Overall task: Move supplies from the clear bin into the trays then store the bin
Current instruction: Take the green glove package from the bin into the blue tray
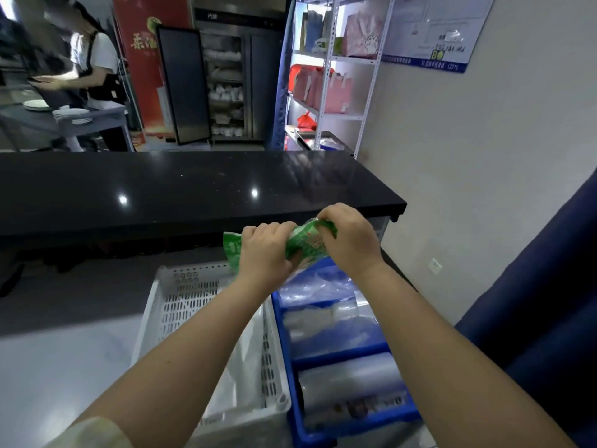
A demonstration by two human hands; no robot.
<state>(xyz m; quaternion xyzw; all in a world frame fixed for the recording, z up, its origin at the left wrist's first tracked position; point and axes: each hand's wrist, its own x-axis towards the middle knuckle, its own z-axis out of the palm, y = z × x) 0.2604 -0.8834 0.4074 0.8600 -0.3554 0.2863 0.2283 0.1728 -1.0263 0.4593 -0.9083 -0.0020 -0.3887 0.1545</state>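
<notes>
Two hands, left hand and right hand, both clench a green packet held above the far ends of the white tray and blue tray.

Far left, a red banner carries large gold Chinese characters near its top; the first reads 茶, the next looks like 油, and the cabinet door cuts the rest off. On the steel cabinet beside it, a small pale mark sits on the dark top strip, too small to make out. Far right, the wall notice shows a yellow-green "B" and a round dot, and along its blue bottom band a string ending "12315". The green packet in the hands has print, blurred beyond reading.
</notes>
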